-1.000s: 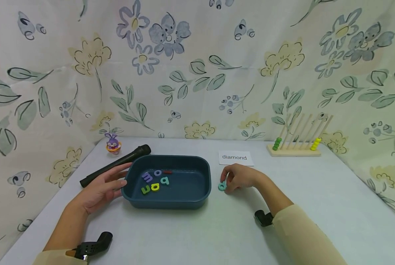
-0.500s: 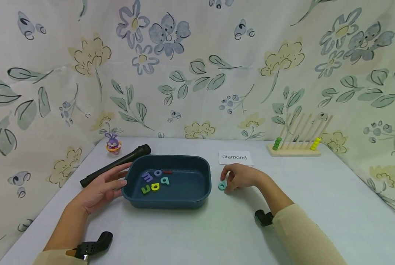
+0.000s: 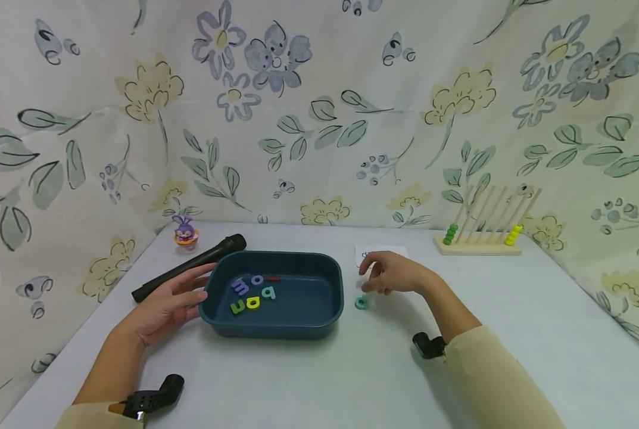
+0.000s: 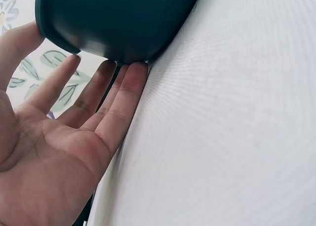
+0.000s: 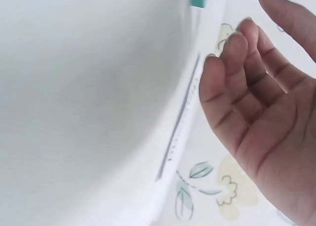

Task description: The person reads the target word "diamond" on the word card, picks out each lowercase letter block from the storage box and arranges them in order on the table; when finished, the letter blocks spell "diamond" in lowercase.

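My left hand (image 3: 161, 310) touches the left end of a dark blue tray (image 3: 281, 332) with its fingertips, fingers fairly straight in the left wrist view. Inside the tray lie a purple m (image 3: 240, 286), a purple o, a teal letter (image 3: 268, 292), a yellow a, a green n (image 3: 237, 307) and a thin red-brown piece (image 3: 273, 279). Right of the tray, a teal letter, apparently a d (image 3: 357, 304), lies on the table. Just above it hovers my right hand (image 3: 396, 273), loosely bent, thumb apart from the fingers and nothing between them. That hand hides much of the white word card (image 3: 366, 250).
A black flashlight-like rod (image 3: 190, 266) lies slanted behind the left hand. At the back left stands a purple rabbit toy (image 3: 185, 232). A wooden bead rack (image 3: 477, 247) with green and yellow beads is at the back right, before a floral cloth (image 3: 319, 149).
My right hand has let go of the teal letter and risen away from it, covering most of the word on the card. The left hand stays at the tray.
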The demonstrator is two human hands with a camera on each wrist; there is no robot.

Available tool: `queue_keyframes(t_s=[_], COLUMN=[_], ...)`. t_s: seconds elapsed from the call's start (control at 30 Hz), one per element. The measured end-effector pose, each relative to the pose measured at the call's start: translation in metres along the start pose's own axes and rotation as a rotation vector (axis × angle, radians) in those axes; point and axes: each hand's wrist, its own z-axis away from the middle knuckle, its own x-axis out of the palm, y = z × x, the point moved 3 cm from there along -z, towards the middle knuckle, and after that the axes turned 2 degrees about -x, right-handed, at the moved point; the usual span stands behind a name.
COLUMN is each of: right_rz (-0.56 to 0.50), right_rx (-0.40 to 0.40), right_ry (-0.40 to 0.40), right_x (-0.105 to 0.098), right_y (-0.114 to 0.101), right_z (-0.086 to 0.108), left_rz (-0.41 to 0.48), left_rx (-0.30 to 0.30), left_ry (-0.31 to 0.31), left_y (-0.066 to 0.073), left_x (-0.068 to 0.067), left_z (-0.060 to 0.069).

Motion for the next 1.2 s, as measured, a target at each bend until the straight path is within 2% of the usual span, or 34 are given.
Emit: queue_keyframes(t_s=[0.17, 0.43, 0.73, 1.2], right_rz=[-0.008, -0.031, -0.015, 0.016], right_rx=[-0.049, -0.098, -0.141, -0.215], right_ry=[0.066, 0.095, 0.072, 0.024], right_x=[-0.006, -0.008, -0.015, -0.021], right_y=[-0.008, -0.027, -0.059, -0.101], right_z=[-0.003, -0.007, -0.015, -0.035], left_rz=[-0.001, 0.006, -0.005, -0.003], left_rx=[0.000, -0.017, 0.004, -0.009], left_ry=[0.002, 0.000, 0.001, 0.005], left_y=[-0.002, -0.003, -0.001, 0.001], left_x=[-0.001, -0.001, 0.000, 0.001], left_z=[0.000, 0.003, 0.003, 0.000])
